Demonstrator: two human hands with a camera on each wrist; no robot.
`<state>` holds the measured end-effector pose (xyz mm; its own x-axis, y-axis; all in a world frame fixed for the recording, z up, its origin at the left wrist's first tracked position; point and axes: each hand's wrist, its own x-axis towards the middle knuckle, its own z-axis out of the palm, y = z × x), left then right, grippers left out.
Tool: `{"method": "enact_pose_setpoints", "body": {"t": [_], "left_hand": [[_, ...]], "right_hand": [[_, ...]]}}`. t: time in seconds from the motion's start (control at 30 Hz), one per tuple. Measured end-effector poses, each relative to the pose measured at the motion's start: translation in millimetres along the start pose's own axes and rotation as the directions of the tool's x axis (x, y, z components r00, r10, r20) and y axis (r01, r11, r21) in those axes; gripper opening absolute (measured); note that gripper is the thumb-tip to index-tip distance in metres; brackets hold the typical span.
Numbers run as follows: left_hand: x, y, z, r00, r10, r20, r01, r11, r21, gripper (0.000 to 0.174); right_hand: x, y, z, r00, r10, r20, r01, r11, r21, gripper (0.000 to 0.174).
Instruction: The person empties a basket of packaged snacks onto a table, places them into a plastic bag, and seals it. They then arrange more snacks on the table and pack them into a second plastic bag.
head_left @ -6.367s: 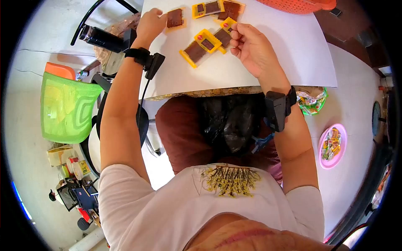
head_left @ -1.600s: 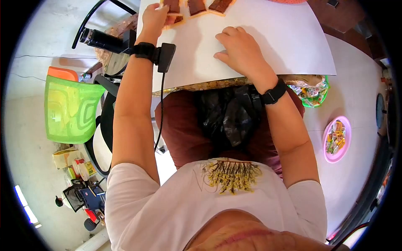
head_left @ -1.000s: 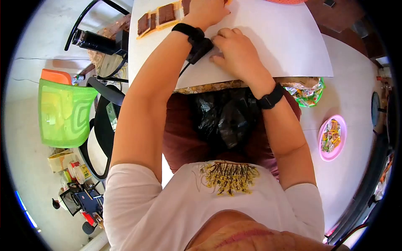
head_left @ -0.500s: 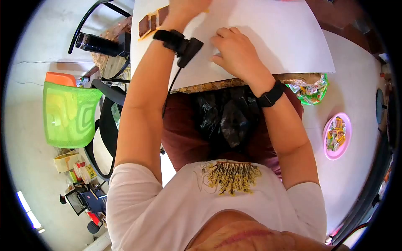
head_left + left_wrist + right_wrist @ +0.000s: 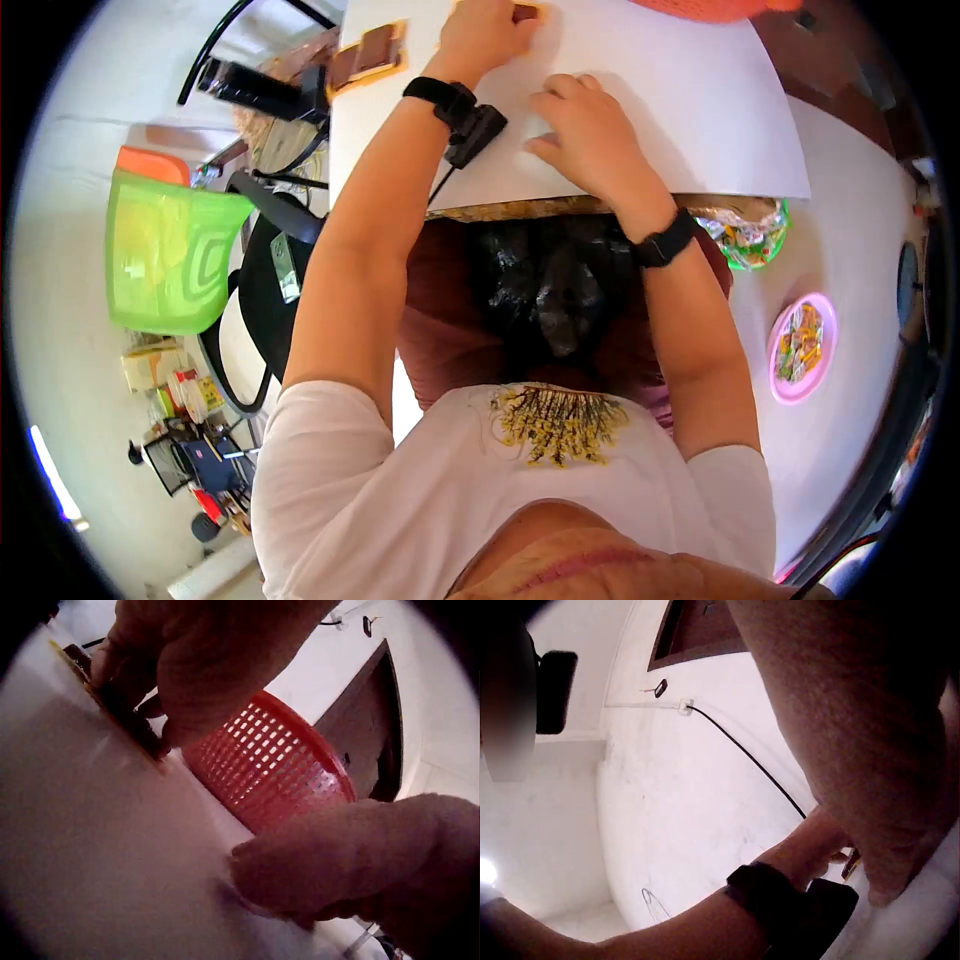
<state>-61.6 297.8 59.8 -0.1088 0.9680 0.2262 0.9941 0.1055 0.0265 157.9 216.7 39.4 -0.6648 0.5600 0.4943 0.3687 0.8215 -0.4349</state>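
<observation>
My left hand (image 5: 482,42) is at the far part of the white table, over a flat snack packet (image 5: 524,13) with a brown filling and yellowish edges. In the left wrist view, the fingertips and thumb grip this packet (image 5: 124,716) at its sides, and the hand covers much of it. To the left, another brown snack packet (image 5: 378,48) lies on the table, brown face up, close to a further one (image 5: 343,68). My right hand (image 5: 590,130) rests on the tabletop, nearer the body, its fingers loosely bent and holding nothing.
An orange-red perforated basket (image 5: 274,761) stands beyond the hands. Off to the right sit a pink bowl of small wrapped items (image 5: 803,348) and a green-rimmed container (image 5: 745,240). A black plastic bag (image 5: 550,285) lies at the lap, below the table edge (image 5: 520,208).
Earlier the packets showed yellow printed faces and lay mid-table; now brown faces show farther back. My left hand has shifted right across the row. The right hand has lowered onto the table and stayed.
</observation>
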Motion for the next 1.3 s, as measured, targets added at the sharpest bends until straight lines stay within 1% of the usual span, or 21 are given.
{"method": "enact_pose_setpoints", "body": {"t": [0.03, 0.13, 0.2, 0.23, 0.37, 0.5, 0.63, 0.7, 0.77, 0.83, 0.87, 0.93, 0.97, 1.0, 1.07, 1.13, 1.17, 1.2, 1.23, 1.27, 1.3], "left_hand": [[-22, 7, -26, 0.979, 0.032, -0.202, -0.012, 0.995, 0.099, 0.049], [-50, -74, -32, 0.932, -0.282, -0.227, 0.263, 0.959, -0.108, 0.072], [-65, -108, -10, 0.946, -0.305, -0.106, 0.322, 0.916, 0.241, 0.071], [-66, -114, -1, 0.944, -0.312, -0.109, 0.327, 0.931, 0.16, 0.071], [-63, -109, 31, 0.932, -0.364, 0.002, 0.364, 0.931, -0.021, 0.072], [-69, -74, 21, 0.935, -0.354, -0.027, 0.351, 0.934, -0.072, 0.068], [-72, -69, 28, 0.919, -0.351, -0.182, 0.343, 0.936, -0.075, 0.062], [-68, -63, 11, 0.935, -0.333, -0.124, 0.315, 0.938, -0.144, 0.056], [-80, -63, 0, 0.94, -0.334, -0.063, 0.321, 0.933, -0.166, 0.053], [-87, -59, -3, 0.919, -0.372, -0.129, 0.341, 0.915, -0.215, 0.051], [-93, -58, -7, 0.908, -0.406, -0.104, 0.381, 0.903, -0.196, 0.053], [-92, -66, -3, 0.895, -0.442, -0.063, 0.406, 0.865, -0.295, 0.065], [-92, -72, -4, 0.913, -0.407, 0.004, 0.376, 0.838, -0.396, 0.069], [-95, -73, -11, 0.912, -0.406, 0.049, 0.374, 0.779, -0.504, 0.069], [-101, -77, -22, 0.887, -0.458, -0.054, 0.327, 0.707, -0.627, 0.07], [-125, -98, -56, 0.93, -0.357, -0.087, 0.213, 0.717, -0.664, 0.067], [-136, -95, -87, 0.949, -0.294, -0.111, 0.144, 0.722, -0.677, 0.066], [-163, -101, -110, 0.946, -0.293, -0.139, 0.1, 0.671, -0.734, 0.056], [-198, -110, -129, 0.941, -0.293, -0.167, 0.053, 0.618, -0.784, 0.046], [-240, -119, -140, 0.93, -0.202, -0.307, -0.044, 0.769, -0.638, 0.029], [-274, -120, -123, 0.806, -0.274, -0.524, -0.082, 0.826, -0.558, 0.024]], "right_hand": [[0, 1, 0, 1.0, 0.002, 0.018, -0.002, 1.0, -0.005, 0.031], [1, 4, -5, 0.998, -0.012, 0.067, 0.011, 1.0, 0.017, 0.038], [-4, 4, -9, 0.996, -0.029, 0.088, 0.023, 0.997, 0.069, 0.04], [-1, 4, -13, 0.991, -0.031, 0.131, 0.019, 0.996, 0.088, 0.042], [16, 0, -13, 0.972, 0.012, 0.237, -0.029, 0.997, 0.068, 0.05], [51, 13, 5, 0.991, 0.021, 0.132, -0.013, 0.998, -0.056, 0.063], [104, 28, 26, 0.958, 0.161, 0.238, -0.118, 0.975, -0.187, 0.069], [125, 58, 57, 0.952, 0.146, 0.268, -0.094, 0.976, -0.198, 0.069], [143, 62, 69, 0.944, 0.016, 0.328, 0.04, 0.986, -0.162, 0.059], [148, 45, 73, 0.915, -0.15, 0.374, 0.097, 0.983, 0.158, 0.051], [147, 36, 71, 0.908, -0.158, 0.388, 0.112, 0.984, 0.138, 0.05], [146, 25, 74, 0.849, -0.137, 0.511, -0.03, 0.951, 0.306, 0.042], [143, 20, 69, 0.814, -0.057, 0.578, -0.151, 0.94, 0.306, 0.052], [135, 13, 68, 0.85, -0.021, 0.527, 0.017, 1.0, 0.012, 0.057], [120, -4, 66, 0.915, -0.04, 0.401, 0.284, 0.77, -0.571, 0.068], [110, -40, 62, 0.866, -0.097, 0.49, 0.324, 0.856, -0.402, 0.083], [96, -56, 46, 0.83, -0.232, 0.508, 0.401, 0.881, -0.253, 0.085], [76, -82, 43, 0.785, -0.358, 0.505, 0.466, 0.879, -0.103, 0.086], [59, -113, 39, 0.749, -0.332, 0.574, 0.45, 0.89, -0.071, 0.088], [47, -135, 37, 0.705, -0.308, 0.638, 0.43, 0.902, -0.04, 0.09], [38, -140, 41, 0.696, -0.298, 0.654, 0.442, 0.895, -0.063, 0.09]]}}
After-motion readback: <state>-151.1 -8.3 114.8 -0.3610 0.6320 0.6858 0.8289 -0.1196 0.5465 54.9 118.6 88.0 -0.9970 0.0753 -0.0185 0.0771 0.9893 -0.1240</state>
